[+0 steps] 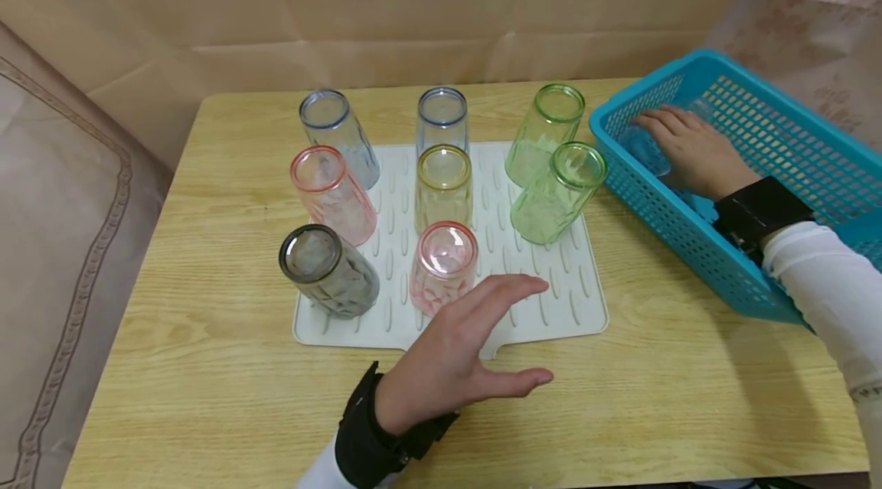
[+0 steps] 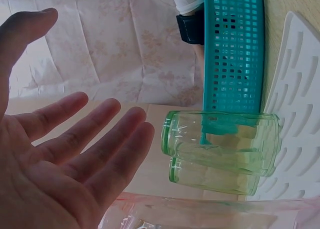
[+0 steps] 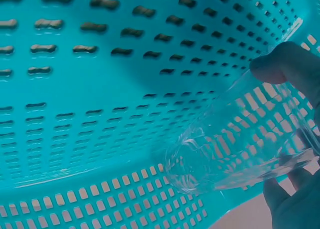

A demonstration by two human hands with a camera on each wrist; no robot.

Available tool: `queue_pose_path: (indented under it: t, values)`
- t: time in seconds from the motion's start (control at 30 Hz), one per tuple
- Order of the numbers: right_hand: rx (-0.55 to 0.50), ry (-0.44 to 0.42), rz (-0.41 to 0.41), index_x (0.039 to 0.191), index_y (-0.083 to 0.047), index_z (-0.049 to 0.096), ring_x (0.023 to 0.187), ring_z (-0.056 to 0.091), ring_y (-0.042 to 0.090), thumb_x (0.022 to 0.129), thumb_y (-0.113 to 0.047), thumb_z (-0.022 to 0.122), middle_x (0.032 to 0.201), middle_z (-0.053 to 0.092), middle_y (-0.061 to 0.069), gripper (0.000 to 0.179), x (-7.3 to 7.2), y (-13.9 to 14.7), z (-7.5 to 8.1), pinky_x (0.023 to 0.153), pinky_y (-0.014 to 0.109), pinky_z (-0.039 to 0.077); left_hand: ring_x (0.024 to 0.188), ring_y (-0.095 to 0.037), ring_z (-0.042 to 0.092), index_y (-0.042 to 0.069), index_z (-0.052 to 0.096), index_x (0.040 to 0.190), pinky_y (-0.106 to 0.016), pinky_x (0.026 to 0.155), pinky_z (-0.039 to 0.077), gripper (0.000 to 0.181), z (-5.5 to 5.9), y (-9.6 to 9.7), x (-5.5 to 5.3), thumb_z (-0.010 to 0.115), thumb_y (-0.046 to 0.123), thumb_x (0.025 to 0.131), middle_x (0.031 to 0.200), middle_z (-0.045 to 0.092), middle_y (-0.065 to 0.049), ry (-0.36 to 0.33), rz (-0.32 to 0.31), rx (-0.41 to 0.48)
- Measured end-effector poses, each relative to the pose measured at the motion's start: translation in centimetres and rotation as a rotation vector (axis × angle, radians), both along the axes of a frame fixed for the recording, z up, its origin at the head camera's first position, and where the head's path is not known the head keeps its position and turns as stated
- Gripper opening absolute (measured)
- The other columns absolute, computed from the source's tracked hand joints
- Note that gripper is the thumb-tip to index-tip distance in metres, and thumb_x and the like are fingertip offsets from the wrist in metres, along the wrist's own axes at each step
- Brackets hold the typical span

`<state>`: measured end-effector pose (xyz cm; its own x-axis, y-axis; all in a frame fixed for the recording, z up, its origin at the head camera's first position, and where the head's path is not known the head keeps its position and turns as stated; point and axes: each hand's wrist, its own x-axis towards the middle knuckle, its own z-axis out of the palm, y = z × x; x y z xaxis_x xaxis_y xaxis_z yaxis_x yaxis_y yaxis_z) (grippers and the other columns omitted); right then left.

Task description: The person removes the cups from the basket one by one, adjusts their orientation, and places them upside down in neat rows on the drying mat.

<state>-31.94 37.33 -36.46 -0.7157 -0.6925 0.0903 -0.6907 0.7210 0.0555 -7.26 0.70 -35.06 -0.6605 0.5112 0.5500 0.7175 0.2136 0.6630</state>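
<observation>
Inside the blue basket (image 1: 696,244), my right hand (image 1: 696,156) grips a clear glass (image 3: 240,139). The right wrist view shows the thumb on one side of that glass and the fingers on the other. My left hand (image 1: 455,351) is held over the front edge of the white drying mat (image 1: 537,313), empty, with thumb and fingers spread apart. Just beyond it a pink glass (image 1: 444,267) stands on the mat, partly covered by the hand. A grey glass (image 1: 331,275) is at the mat's front left corner.
Behind stand another pink glass (image 1: 338,198), a yellow glass (image 1: 444,190), two blue glasses (image 1: 344,141) and two green glasses (image 1: 554,198). The basket's high perforated wall rises right of the mat. A beige cloth (image 1: 413,7) hangs behind the wooden table (image 1: 207,397).
</observation>
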Motion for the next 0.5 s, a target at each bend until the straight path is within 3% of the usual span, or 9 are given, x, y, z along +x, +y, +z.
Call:
queue_pose_path:
  t: [0.23,0.5]
  values:
    - [-0.058,-0.067,-0.089,0.144,0.005,0.030,0.133,0.025,0.048,0.061,-0.003,0.089,0.142,0.032,0.030,0.102,0.7,0.4,0.5,0.111,0.056,0.017,0.122,-0.014,0.050,0.000,0.045,0.135,-0.025,0.102,0.039,0.074,-0.4,0.0,-0.1,0.083,0.021,0.075,0.129,0.055,-0.010,0.010,-0.029,0.007]
    - [-0.126,-0.134,-0.171,0.148,0.001,0.025,0.136,0.022,0.047,0.063,-0.003,0.087,0.145,0.027,0.029,0.105,1.7,0.2,1.5,0.101,0.065,0.027,0.122,-0.013,0.050,0.002,0.045,0.136,-0.024,0.101,0.039,0.073,-0.8,-0.1,0.0,0.083,0.021,0.076,0.129,0.055,-0.008,0.004,-0.027,-0.003]
